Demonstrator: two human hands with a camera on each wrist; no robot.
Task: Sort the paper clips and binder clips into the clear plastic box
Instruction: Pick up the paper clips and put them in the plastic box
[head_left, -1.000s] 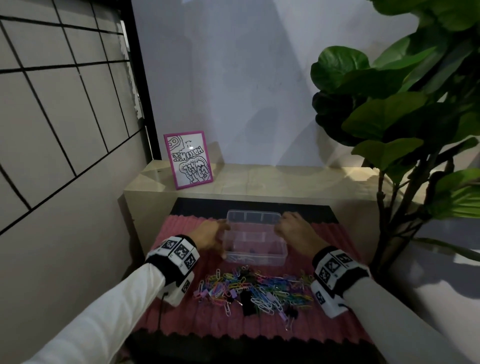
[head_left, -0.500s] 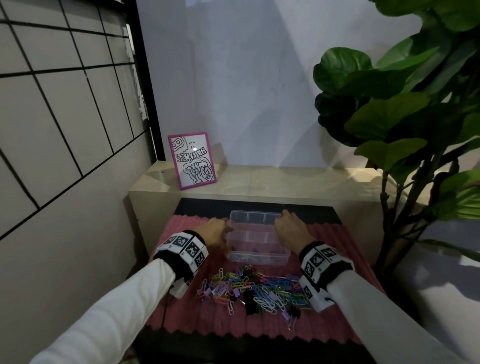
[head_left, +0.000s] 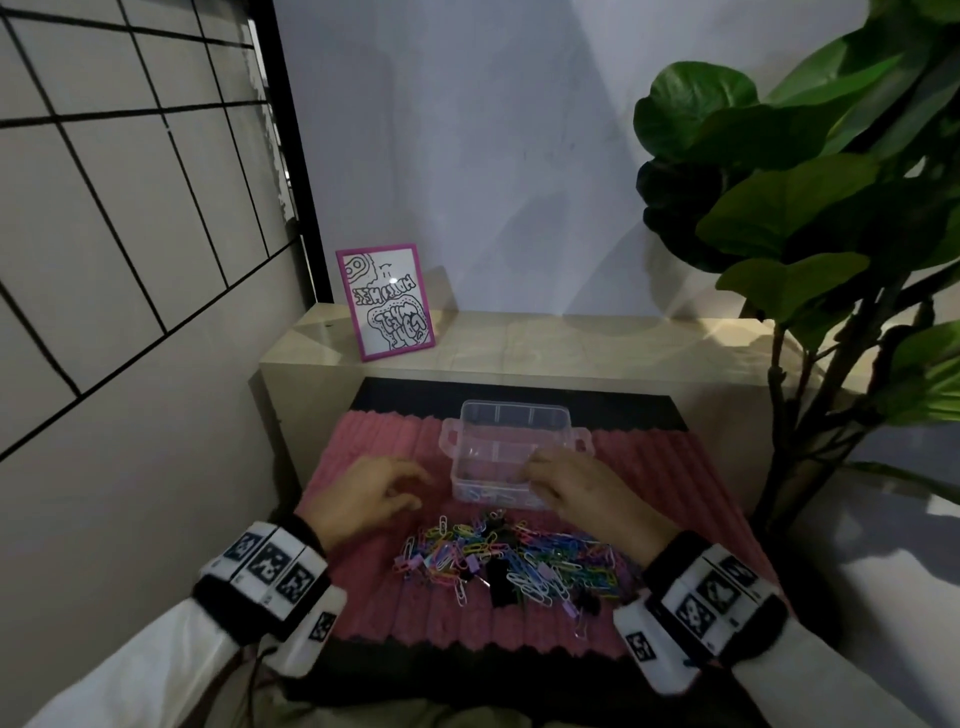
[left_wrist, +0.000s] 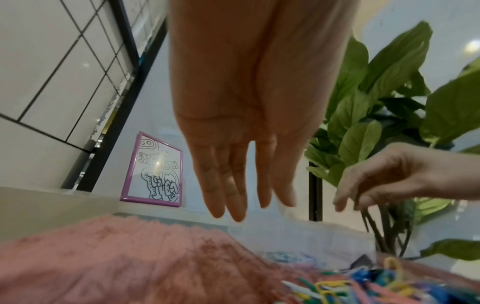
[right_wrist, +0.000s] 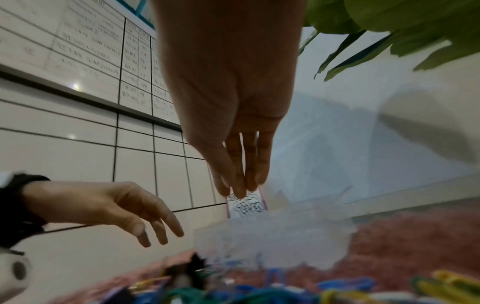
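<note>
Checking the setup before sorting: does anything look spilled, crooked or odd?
Only the framed drawing on the ledge: its lettering reads mirrored or upside down. The clips lie in a loose heap on the pink mat, unsorted.

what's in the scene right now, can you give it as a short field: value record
surface: pink ribbed mat
container: clear plastic box with dividers, lid off, a few paper clips visible through its near wall
loose items: heap of coloured paper clips mixed with black binder clips, on the mat in front of the box
left hand: above the mat left of the box, fingers relaxed, holding nothing
right hand: at the box's near right corner, empty
background: pink-framed drawing, leafy plant
</note>
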